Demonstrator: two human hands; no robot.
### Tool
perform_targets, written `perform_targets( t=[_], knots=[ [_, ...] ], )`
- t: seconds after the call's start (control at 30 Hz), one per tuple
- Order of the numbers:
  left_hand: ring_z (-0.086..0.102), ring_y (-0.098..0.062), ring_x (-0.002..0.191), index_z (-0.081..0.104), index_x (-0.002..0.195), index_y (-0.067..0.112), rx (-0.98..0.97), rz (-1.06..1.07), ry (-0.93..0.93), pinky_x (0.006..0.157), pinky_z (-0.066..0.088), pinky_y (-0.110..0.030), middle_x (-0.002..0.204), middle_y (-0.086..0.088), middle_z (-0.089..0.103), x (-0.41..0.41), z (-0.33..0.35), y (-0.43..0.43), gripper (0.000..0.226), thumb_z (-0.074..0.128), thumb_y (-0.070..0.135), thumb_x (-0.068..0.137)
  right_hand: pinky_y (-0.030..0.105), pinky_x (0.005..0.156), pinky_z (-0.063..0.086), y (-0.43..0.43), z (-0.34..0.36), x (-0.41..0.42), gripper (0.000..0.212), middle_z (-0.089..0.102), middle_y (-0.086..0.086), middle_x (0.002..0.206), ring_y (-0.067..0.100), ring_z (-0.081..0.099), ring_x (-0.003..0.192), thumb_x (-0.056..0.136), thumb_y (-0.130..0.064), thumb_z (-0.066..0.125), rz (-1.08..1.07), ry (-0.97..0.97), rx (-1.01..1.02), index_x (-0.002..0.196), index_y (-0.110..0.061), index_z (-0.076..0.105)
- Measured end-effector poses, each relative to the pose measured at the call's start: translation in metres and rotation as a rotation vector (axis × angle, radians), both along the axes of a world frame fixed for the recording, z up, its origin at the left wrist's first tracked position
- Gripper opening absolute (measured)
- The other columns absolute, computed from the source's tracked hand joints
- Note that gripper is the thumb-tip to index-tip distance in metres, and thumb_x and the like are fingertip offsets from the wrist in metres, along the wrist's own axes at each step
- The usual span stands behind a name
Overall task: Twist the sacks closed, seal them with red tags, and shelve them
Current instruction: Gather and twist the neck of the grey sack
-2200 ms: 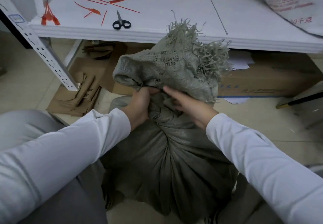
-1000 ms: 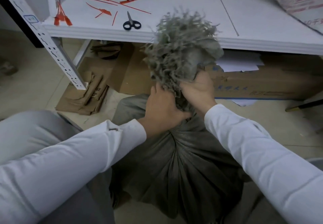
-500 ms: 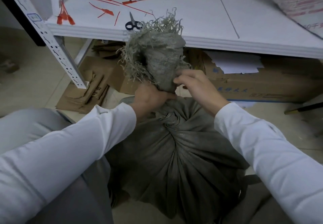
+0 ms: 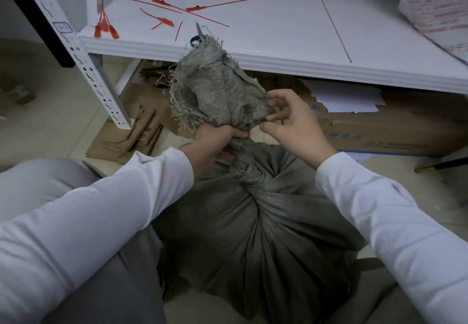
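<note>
Hands first: the left hand (image 4: 215, 141) grips the twisted neck (image 4: 244, 166) of the sack (image 4: 266, 235), with its fingers curled round it and partly hidden behind the cloth. The right hand (image 4: 296, 126) is just beside the bunched top (image 4: 217, 90). Its fingers are bent and its fingertips are at the edge of the cloth, but I cannot tell if they pinch it or only touch it.

The sack stands on the floor between the person's knees, in front of the shelf (image 4: 278, 63), and its bottom is cut off by the lower edge. It is grey-green woven cloth, coarse, and it is pulled into tight radial folds below the rope-like neck. The top is a crumpled lump with many loose frayed threads.

On the white shelf lie thin red tags (image 4: 162, 18). The scissors (image 4: 196, 36) are mostly hidden behind the frayed top. A white printed sack (image 4: 435, 7) is cut off at the right corner, and its print is too blurred to read. Under the shelf are a cardboard box (image 4: 392, 133) and flat brown cardboard (image 4: 136, 131).
</note>
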State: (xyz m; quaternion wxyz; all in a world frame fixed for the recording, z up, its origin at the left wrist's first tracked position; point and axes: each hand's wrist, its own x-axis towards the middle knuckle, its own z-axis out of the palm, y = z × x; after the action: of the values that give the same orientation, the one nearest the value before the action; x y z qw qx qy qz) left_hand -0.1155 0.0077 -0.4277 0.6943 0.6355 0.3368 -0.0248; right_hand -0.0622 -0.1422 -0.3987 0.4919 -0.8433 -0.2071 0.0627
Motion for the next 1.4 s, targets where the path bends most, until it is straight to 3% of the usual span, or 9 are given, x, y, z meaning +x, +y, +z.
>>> perform_targets(
  t=[0.27,0.43,0.57,0.77,0.87,1.03,1.17,1.3,1.4],
  knots=[
    [0.068,-0.019,0.07,0.064,0.103,0.008,-0.005,0.04,0.007,0.049,0.055,-0.026,0.088,-0.006,0.07,-0.003,0.002,0.009,0.041,0.082,0.016,0.067,0.026,0.095,0.046,0.026,-0.015,-0.015,0.069,0.051,0.0,0.139,0.016,0.054,0.118,0.079,-0.021,0.078,0.244,-0.15,-0.205,0.14,-0.022,0.047],
    [0.064,-0.018,0.064,0.065,0.082,0.01,-0.064,-0.015,0.036,0.057,0.057,-0.028,0.073,-0.003,0.067,-0.006,0.006,0.021,0.01,0.071,0.004,0.076,0.037,0.092,0.048,0.048,-0.022,0.002,0.063,0.059,-0.003,0.12,0.017,0.058,0.108,0.066,-0.026,0.086,0.269,-0.154,-0.255,0.121,-0.025,0.056],
    [0.06,-0.017,0.066,0.064,0.083,0.006,-0.129,-0.075,0.058,0.051,0.053,-0.022,0.074,-0.007,0.063,-0.008,0.005,0.031,0.017,0.058,-0.007,0.074,0.031,0.094,0.045,0.05,-0.016,0.017,0.065,0.057,-0.006,0.115,0.014,0.054,0.11,0.059,-0.024,0.091,0.378,-0.023,-0.253,0.114,-0.028,0.055],
    [0.065,-0.02,0.08,0.067,0.084,0.001,-0.052,-0.226,-0.032,0.067,0.056,-0.026,0.087,-0.008,0.069,-0.009,0.007,0.034,0.029,0.056,-0.019,0.066,0.026,0.107,0.038,0.046,-0.009,0.02,0.115,0.049,-0.006,0.138,0.008,0.047,0.125,0.053,-0.026,0.094,0.388,0.071,-0.333,0.148,-0.026,0.028],
    [0.065,-0.022,0.091,0.068,0.089,0.002,0.038,-0.312,-0.073,0.079,0.056,-0.028,0.096,-0.009,0.07,-0.01,0.009,0.035,0.033,0.06,-0.019,0.065,0.036,0.105,0.043,0.045,-0.005,0.019,0.105,0.058,-0.004,0.131,0.014,0.054,0.12,0.046,-0.036,0.094,0.386,0.028,-0.423,0.138,-0.022,0.043],
    [0.057,-0.004,0.072,0.063,0.078,0.011,0.135,-0.346,-0.116,0.05,0.047,-0.006,0.08,0.006,0.063,-0.016,0.011,0.032,0.029,0.065,-0.016,0.069,0.039,0.082,0.056,0.045,0.007,0.008,0.082,0.063,-0.001,0.112,0.017,0.063,0.091,0.053,-0.024,0.094,0.344,0.039,-0.47,0.121,-0.02,0.048],
    [0.06,-0.013,0.1,0.064,0.113,0.006,0.243,-0.448,-0.141,0.08,0.047,-0.018,0.104,0.002,0.066,-0.016,0.005,0.037,0.047,0.075,-0.005,0.068,0.04,0.062,0.061,0.038,0.017,0.007,0.074,0.058,-0.003,0.102,0.014,0.065,0.067,0.06,-0.006,0.09,0.351,0.201,-0.444,0.122,-0.019,0.051],
    [0.058,-0.015,0.109,0.063,0.121,0.016,0.492,-0.576,-0.187,0.096,0.047,-0.031,0.114,0.002,0.065,-0.01,0.004,0.043,0.063,0.083,0.024,0.062,0.037,0.055,0.06,0.038,0.017,0.008,0.066,0.068,0.003,0.09,0.017,0.068,0.056,0.057,-0.006,0.092,0.266,0.118,-0.43,0.115,-0.012,0.061],
    [0.058,-0.02,0.112,0.061,0.125,0.018,0.662,-0.623,-0.161,0.099,0.048,-0.039,0.119,-0.002,0.065,-0.008,0.004,0.05,0.071,0.084,0.037,0.061,0.034,0.062,0.056,0.043,0.005,0.0,0.041,0.072,0.006,0.088,0.02,0.069,0.071,0.063,-0.018,0.089,0.17,-0.006,-0.436,0.099,-0.014,0.068]
  ],
)
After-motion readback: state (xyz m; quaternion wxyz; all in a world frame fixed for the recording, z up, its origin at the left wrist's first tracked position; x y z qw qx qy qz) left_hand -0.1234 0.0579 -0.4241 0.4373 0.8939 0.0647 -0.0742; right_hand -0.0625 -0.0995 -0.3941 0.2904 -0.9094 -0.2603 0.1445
